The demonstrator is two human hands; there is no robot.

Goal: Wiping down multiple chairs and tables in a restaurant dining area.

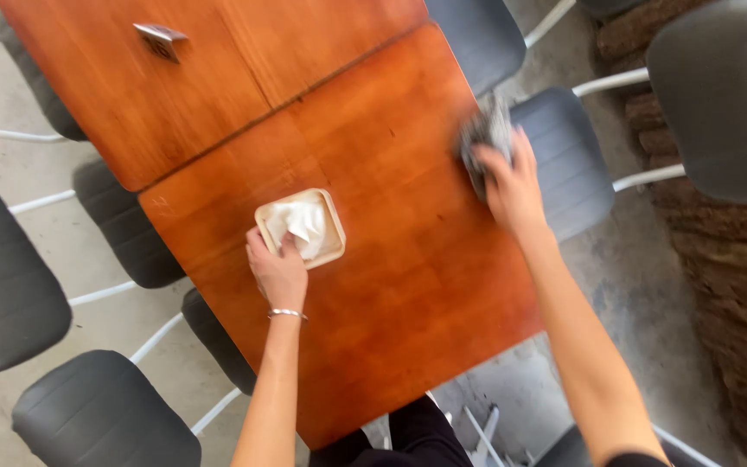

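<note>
So I'm standing at the near end of this long reddish-brown wooden bench (391, 259), looking straight down at it. In my right hand (512, 186) I'm holding a grey cloth (483, 138), bunched up and a bit fuzzy-looking because it's blurred. It's sitting at the right edge of the bench, about halfway up, and my fingers are curled over the top of it, pressing it flat against the wood. So that hand is clenched on the cloth, not open.

My left hand (278, 272) is resting on a small square tray (332, 227), cream coloured with rounded corners, which is lying flat near the middle of the bench, a little to the left. There's a crumpled white tissue (300, 220) filling most of it. My fingers are bent and touching the near-left side of the tray and the edge of the tissue. I honestly can't tell whether they're gripping it or just lying on it. I'm wearing a thin silver bracelet (287, 313) on that wrist.

Farther up, on the far bench section, a small silvery metal plate (160, 38) is sitting in the wood. Grey padded chairs (101, 415) with white frames are lining both sides.
</note>
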